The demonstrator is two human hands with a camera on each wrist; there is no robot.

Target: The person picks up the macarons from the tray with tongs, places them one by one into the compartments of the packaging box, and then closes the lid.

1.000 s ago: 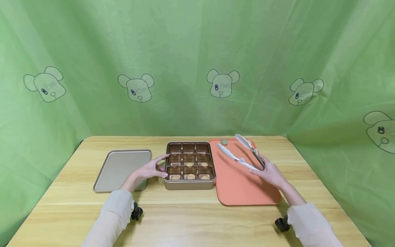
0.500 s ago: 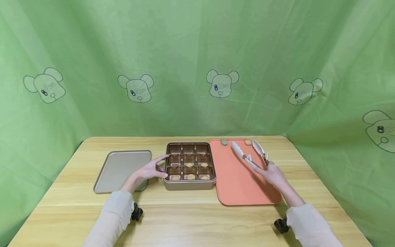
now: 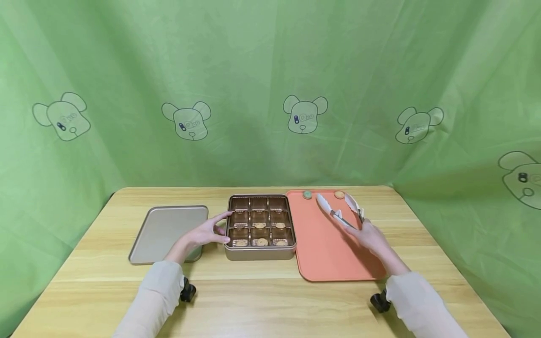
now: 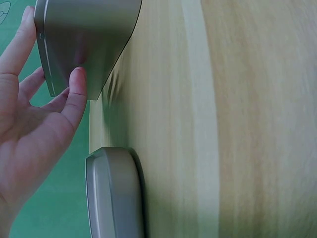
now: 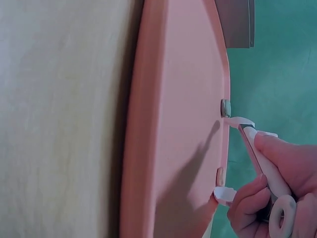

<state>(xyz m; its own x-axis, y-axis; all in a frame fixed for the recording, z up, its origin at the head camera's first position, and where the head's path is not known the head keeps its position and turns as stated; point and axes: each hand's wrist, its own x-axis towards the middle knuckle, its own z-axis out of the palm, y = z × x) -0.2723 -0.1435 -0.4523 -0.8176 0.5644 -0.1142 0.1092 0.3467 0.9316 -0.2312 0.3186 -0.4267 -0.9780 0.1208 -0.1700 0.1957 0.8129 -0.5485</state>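
While our left hand (image 3: 207, 231) rests against the left side of the tin (image 3: 259, 254), its fingers and thumb spread along the wall rather than wrapped round anything, our right hand (image 3: 369, 234) grips the tongs (image 3: 336, 214) above the tray (image 3: 321, 253). The tongs' two ends stand well apart, and between them, nearer the right-hand end, we see the tan cookie (image 3: 339, 194) at the tray's far edge; the green cookie (image 3: 307, 194) lies just outside the left-hand end. We cannot tell whether either end touches a cookie, but neither cookie looks pinched or lifted. The tin sits near the middle of the tabletop (image 3: 253, 300) with its nine cells uncovered, the tray close along its right side, and the lid (image 3: 162, 232) flat on the left, partly behind our left hand. As far as we can judge, filling the tin is over halfway done: each near cell holds one of the pale cookies (image 3: 262, 242), and two more show in the centre and right cells of the middle row. We make out no cookie in the far row, and the left cell of the middle row is too dark to be sure of. What seems left is the pair on the tray, neither one yet carried across, with the lid off meanwhile.
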